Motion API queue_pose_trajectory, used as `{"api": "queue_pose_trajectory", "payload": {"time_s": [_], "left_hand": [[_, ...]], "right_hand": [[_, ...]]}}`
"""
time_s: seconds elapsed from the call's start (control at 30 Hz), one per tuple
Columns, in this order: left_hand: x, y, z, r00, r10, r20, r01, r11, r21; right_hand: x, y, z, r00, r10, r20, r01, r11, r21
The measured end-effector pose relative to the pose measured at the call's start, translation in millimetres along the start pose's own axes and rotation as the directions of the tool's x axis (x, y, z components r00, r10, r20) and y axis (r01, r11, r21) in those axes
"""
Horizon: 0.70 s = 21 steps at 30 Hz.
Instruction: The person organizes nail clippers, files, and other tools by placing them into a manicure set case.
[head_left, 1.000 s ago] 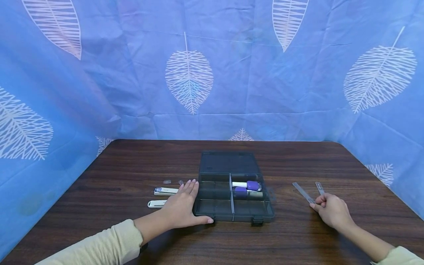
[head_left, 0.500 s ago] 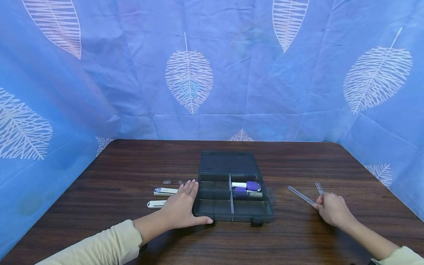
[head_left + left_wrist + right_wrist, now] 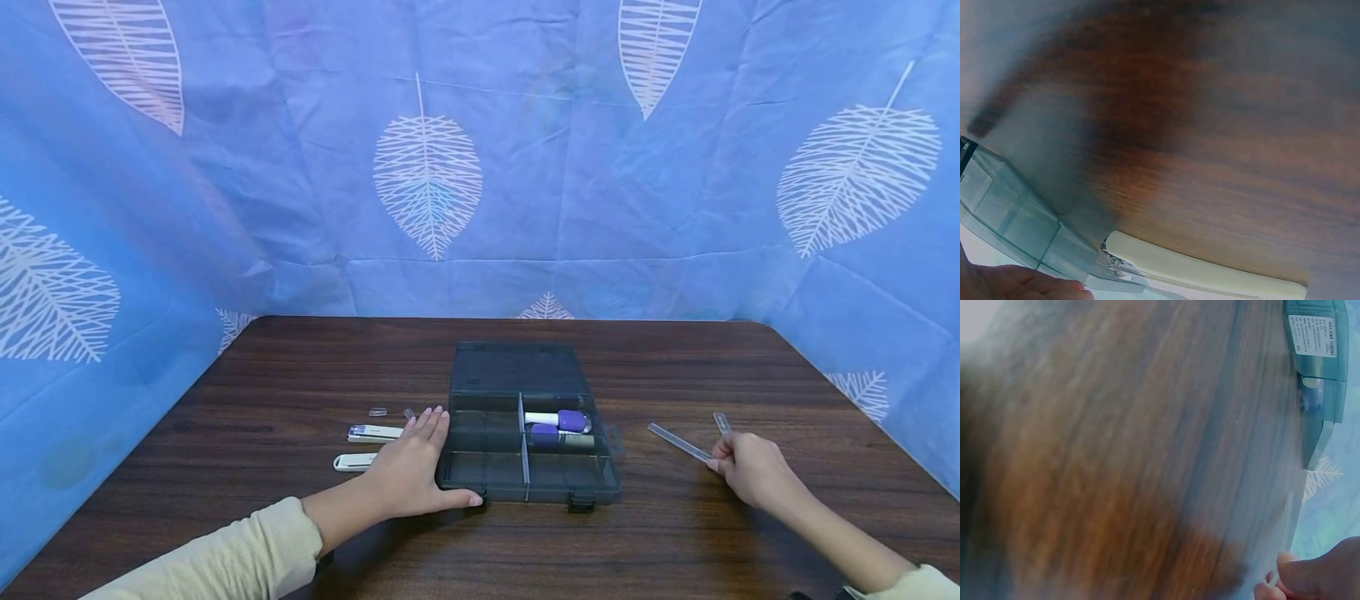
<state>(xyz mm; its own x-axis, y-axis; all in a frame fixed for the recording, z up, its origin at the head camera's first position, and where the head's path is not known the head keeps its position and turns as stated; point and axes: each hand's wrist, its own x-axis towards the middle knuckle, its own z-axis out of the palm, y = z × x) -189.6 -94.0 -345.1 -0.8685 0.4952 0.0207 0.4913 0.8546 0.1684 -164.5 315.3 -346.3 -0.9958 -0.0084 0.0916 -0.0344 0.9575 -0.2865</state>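
Note:
In the head view, a dark see-through compartment box point(image 3: 486, 475) lies with its lid open. My left hand point(image 3: 408, 467) rests along the box's left side, fingers straight and thumb at its front corner. My right hand point(image 3: 753, 471), right of the box, pinches one end of a long clear plastic strip point(image 3: 678, 442) between thumb and fingers. That strip point(image 3: 1289, 519) also shows in the right wrist view. Just past the fingers lies a second clear strip point(image 3: 722, 422), its near end hidden by the hand. Two purple-and-white nail polish bottles point(image 3: 558, 420) lie in the box's right half.
Left of the box lie a nail clipper point(image 3: 373, 433) and another pale clipper-like tool point(image 3: 354, 462), both partly behind the left hand. Two small clear pieces point(image 3: 377, 412) sit beyond them. A blue leaf-print cloth point(image 3: 510, 183) hangs around the dark wooden table point(image 3: 337, 358).
The strip's far end has swung left and toward me, as my right hand shifts slightly to the right. My left hand and the box stay put.

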Motion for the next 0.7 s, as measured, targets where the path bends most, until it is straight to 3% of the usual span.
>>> {"api": "queue_pose_trajectory", "payload": {"time_s": [0.27,0.43,0.7], "left_hand": [[0.4,-0.3,0.4,1.000,0.008,-0.004,-0.008,1.000,-0.004],[0.6,-0.2,0.4,1.000,0.002,-0.005,-0.002,1.000,-0.002],[0.5,-0.3,0.5,1.000,-0.006,-0.002,0.006,1.000,-0.009]], "right_hand": [[-1,-3,0,0.998,-0.017,-0.058,0.019,0.999,0.042],[0,-6,-2,0.988,-0.075,-0.138,0.084,0.995,0.061],[1,-19,-1,0.925,-0.227,-0.303,0.259,0.964,0.068]]}}
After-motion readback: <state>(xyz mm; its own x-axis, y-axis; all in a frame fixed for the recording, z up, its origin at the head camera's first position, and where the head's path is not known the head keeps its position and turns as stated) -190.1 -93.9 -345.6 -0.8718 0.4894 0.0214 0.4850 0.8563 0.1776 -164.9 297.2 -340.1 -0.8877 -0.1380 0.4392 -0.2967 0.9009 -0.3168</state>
